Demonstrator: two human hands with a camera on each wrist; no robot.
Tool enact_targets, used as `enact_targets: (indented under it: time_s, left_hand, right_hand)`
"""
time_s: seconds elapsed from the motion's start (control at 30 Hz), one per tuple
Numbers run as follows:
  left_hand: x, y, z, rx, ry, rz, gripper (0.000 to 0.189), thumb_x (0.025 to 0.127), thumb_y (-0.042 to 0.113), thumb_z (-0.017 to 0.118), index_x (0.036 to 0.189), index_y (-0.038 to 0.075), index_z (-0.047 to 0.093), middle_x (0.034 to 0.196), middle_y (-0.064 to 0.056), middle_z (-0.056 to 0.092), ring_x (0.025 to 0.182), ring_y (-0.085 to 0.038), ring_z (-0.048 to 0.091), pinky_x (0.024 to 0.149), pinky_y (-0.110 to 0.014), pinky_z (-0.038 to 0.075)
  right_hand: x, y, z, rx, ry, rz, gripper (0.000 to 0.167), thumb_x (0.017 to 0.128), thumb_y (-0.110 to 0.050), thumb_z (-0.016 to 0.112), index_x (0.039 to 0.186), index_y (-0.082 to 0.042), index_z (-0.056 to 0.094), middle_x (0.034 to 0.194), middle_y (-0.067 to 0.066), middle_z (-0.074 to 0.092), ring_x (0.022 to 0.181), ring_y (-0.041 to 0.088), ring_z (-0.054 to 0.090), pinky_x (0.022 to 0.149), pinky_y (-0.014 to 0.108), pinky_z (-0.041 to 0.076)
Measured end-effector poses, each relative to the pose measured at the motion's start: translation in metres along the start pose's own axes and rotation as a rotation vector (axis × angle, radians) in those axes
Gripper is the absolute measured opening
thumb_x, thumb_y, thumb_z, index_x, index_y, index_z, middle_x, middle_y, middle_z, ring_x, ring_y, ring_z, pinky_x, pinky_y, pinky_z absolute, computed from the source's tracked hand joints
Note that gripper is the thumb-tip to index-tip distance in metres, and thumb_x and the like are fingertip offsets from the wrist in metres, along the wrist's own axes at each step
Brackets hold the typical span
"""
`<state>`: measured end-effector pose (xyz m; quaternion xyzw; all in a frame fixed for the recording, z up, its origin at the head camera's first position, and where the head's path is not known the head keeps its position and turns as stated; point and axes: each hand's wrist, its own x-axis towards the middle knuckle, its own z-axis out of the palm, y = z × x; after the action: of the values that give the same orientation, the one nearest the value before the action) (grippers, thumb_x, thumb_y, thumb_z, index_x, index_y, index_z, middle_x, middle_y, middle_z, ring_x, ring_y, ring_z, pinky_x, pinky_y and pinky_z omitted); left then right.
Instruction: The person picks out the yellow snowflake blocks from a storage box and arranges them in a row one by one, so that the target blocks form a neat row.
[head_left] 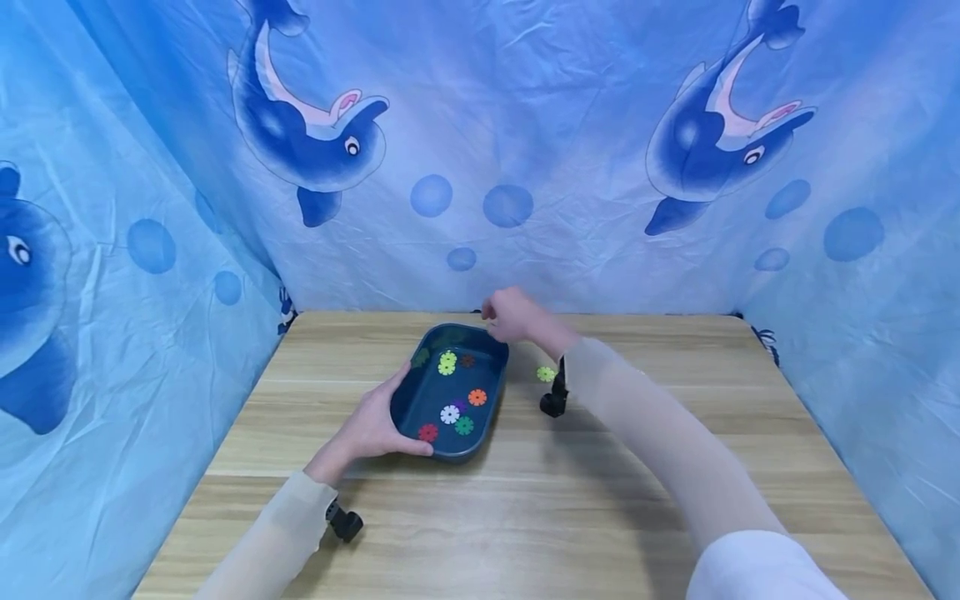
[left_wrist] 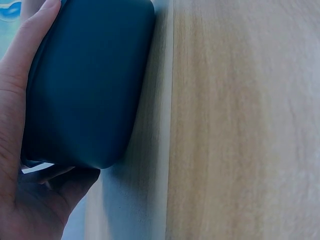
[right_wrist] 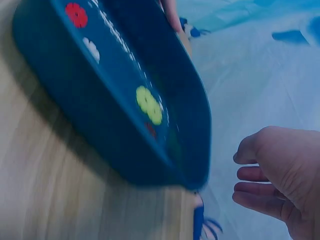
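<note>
A dark blue rectangular plastic basin (head_left: 498, 358) stands on the table with several flower-shaped plastic discs inside. Among them are red (head_left: 427, 432), white (head_left: 450, 414), orange (head_left: 477, 397), green (head_left: 464, 426) and yellow-green (head_left: 447, 363) ones. My left hand (head_left: 375, 421) grips the basin's near left side, thumb along the front rim and fingers along the left wall. Beyond the far right corner hovers my right hand (head_left: 513, 315). In the right wrist view that hand (right_wrist: 280, 172) is apart from the basin (right_wrist: 90, 110), fingers loosely bent, with nothing visible between them.
One yellow-green disc (head_left: 545, 374) lies on the wooden table (head_left: 480, 533) right of the basin, beneath my right forearm. A blue dolphin-print curtain (head_left: 570, 250) hangs along the table's back edge and sides. Each wrist carries a small black camera (head_left: 555, 400).
</note>
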<state>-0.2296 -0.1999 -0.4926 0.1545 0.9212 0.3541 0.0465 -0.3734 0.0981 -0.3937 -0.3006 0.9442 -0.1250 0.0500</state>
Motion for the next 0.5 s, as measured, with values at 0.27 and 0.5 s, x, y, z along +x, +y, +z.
enact_targets:
  time_s: [0.27,0.5]
  left_hand:
    - [-0.001,0.001,-0.001,-0.007,0.005,0.017,0.144,0.064,0.054,0.101,0.172,0.011,0.016,0.172,-0.023,0.034,0.153,-0.046,0.042,0.119,-0.068,0.042]
    - [0.001,0.000,0.001,-0.014,0.013,0.041,0.145,0.062,0.053,0.102,0.171,0.010,0.017,0.171,-0.022,0.035,0.152,-0.045,0.044,0.119,-0.066,0.043]
  right_hand:
    - [0.025,-0.032,0.023,-0.014,-0.029,-0.077,0.023,0.101,-0.017,0.070,0.121,-0.008,0.077,0.121,0.009,0.076,0.113,0.024,0.070,0.100,0.040,0.059]
    - [0.035,-0.047,0.050,-0.040,-0.126,-0.057,0.025,0.101,-0.018,0.070,0.124,-0.009,0.077,0.125,0.007,0.075,0.115,0.021,0.069,0.103,0.040,0.058]
